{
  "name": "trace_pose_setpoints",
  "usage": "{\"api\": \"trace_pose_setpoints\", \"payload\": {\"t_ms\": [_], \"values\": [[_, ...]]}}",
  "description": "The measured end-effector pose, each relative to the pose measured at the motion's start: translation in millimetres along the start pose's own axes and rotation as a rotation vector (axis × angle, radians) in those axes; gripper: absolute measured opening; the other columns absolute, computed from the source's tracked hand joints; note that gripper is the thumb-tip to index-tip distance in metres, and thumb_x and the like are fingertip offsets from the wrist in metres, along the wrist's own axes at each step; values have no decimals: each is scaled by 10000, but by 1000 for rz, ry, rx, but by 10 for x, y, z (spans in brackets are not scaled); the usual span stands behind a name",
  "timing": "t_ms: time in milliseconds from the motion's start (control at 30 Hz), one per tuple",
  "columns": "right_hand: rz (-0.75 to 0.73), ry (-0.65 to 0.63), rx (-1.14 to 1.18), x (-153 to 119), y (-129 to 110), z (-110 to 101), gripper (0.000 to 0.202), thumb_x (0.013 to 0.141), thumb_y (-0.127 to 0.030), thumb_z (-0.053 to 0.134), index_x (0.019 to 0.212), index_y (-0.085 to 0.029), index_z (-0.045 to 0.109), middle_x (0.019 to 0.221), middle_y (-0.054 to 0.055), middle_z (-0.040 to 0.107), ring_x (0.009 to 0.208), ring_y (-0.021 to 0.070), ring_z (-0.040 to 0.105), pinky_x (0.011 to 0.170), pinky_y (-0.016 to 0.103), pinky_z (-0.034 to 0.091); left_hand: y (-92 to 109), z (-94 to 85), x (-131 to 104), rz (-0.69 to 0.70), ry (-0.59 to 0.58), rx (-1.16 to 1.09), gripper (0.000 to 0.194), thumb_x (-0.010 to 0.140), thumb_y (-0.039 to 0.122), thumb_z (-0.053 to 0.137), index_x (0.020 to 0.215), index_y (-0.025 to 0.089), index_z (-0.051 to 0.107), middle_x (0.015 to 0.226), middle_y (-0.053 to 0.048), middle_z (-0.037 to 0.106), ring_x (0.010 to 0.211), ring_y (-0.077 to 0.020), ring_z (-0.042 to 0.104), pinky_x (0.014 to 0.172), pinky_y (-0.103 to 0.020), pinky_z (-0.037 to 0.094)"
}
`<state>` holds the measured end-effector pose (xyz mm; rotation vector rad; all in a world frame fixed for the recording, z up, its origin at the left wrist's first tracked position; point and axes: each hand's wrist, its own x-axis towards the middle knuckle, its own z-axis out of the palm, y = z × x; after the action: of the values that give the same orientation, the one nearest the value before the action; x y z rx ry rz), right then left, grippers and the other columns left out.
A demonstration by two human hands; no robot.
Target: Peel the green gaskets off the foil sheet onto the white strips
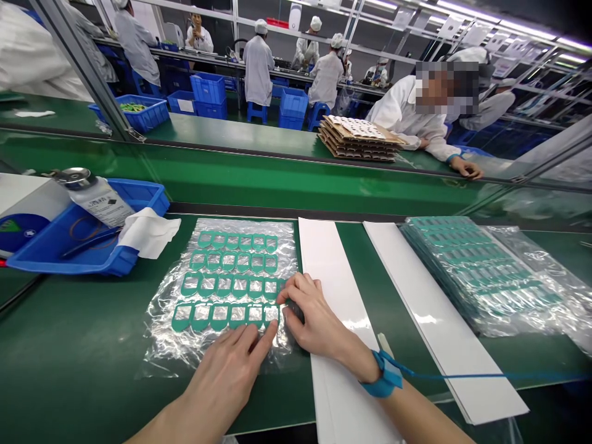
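A clear plastic sheet [161, 333] bears several rows of green frame-shaped pieces [184, 317], each with a window in its middle. My left hand [226, 364] lies at the sheet's lower edge, its index finger stretched out and touching the last piece of the nearest row. At the right edge of that row, my right hand [314, 314] has thumb and index fingertips drawn together in a pinch at the same green piece [271, 314]. A blue band with a cord [386, 373] circles my right wrist. Part of a long white strip [324, 259] lies under my right hand.
More white strips [430, 320] lie to the right, beside a stack of clear sheets with green pieces [485, 265]. At left, a blue tray [102, 262] holds a bottle [99, 197] and a white cloth [148, 231]. Beyond the partition, a person leans near stacked cardboard [356, 148].
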<state>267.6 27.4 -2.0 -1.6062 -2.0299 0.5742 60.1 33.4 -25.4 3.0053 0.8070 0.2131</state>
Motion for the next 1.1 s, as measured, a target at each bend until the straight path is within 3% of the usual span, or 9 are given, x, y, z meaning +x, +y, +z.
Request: {"api": "trace_pose_setpoints", "payload": {"t_ms": [133,367,567,700,900,1000,1100], "values": [[-2,20,15,4,5,16,232,757,16,429,823,-206,444,898,19,492,866,197,464,755,354,365,-1,12,4,-3,7,-10,719,729,-128,370,1400,119,301,837,-45,527,693,-187,551,593,-317,506],[56,82,-7,33,27,39,144,866,-87,486,858,-215,421,915,16,498,859,201,456,768,368,347,9,24,-4,-10,16,-20,711,731,-131,372,1393,120,311,833,-44,521,687,-189,548,586,-327,511],[56,88,-24,37,0,24,123,903,-130,511,870,-216,429,922,21,511,850,200,465,751,356,355,13,11,-3,-11,11,-24,723,718,-139,355,1390,123,310,847,-43,526,705,-197,565,599,-331,509],[85,164,21,23,72,-44,96,916,-123,475,882,-213,472,913,26,541,868,201,499,790,372,370,-10,16,-15,-4,11,-9,715,733,-123,332,1398,140,301,851,-48,544,694,-202,579,568,-306,478],[103,284,148,-11,520,-348,110,911,-169,485,841,-209,559,834,30,572,800,190,534,743,343,415,-21,-115,55,22,82,-136,537,778,-78,322,1225,185,459,809,-27,563,639,-185,591,498,-278,429],[123,378,151,90,845,-513,105,886,-193,509,837,-202,601,841,34,577,752,177,531,669,315,419,94,-180,238,78,145,-256,345,842,8,345,1070,179,539,793,-32,560,650,-186,572,517,-291,440],[131,449,147,320,1130,-621,119,847,-182,515,836,-191,633,860,38,587,710,165,525,640,307,421,271,-112,477,172,178,-272,241,892,111,407,1063,163,569,897,-56,601,782,-215,582,643,-342,491]]}}
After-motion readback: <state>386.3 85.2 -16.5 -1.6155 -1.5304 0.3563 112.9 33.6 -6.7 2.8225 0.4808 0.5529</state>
